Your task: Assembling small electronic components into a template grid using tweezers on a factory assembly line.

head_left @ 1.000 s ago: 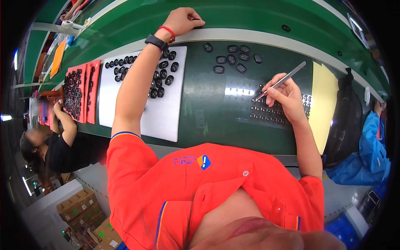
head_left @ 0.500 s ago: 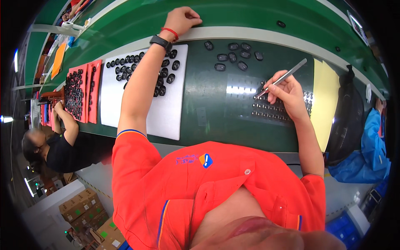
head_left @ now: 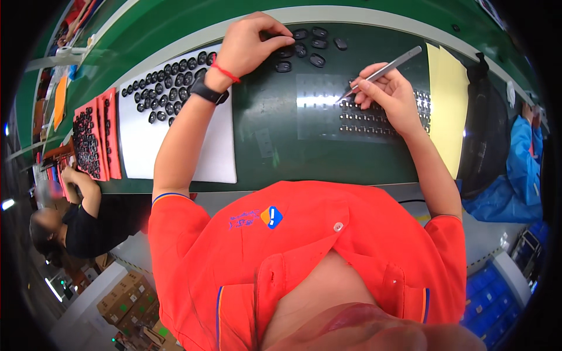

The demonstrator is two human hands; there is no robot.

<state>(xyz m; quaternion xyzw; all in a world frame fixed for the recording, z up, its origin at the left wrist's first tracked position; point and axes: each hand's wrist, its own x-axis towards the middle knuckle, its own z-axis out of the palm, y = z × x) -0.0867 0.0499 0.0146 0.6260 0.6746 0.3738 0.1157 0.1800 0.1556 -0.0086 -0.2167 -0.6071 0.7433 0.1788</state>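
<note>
My right hand (head_left: 386,96) holds a pair of silver tweezers (head_left: 391,65) like a pen. Their tip points down at a clear sheet (head_left: 316,124) with rows of small metal parts (head_left: 369,120). My left hand (head_left: 254,44) is among the black oval plastic shells at the far middle of the table. Its thumb and forefinger come together beside one shell (head_left: 300,34), with another shell (head_left: 285,52) just under the thumb. Whether anything is between the fingertips is hidden. Several more shells (head_left: 317,60) lie loose nearby.
A white foam sheet (head_left: 205,167) on the left bears rows of black shells. Beyond it are red sheets (head_left: 111,137) with more shells. Yellow paper (head_left: 448,111) and a black bag (head_left: 489,134) lie to the right. A co-worker (head_left: 88,225) sits at far left.
My left hand has come down from the green strip beyond the table's far edge to the loose shells. The right hand keeps the tweezers over the metal parts. The view has shifted.
</note>
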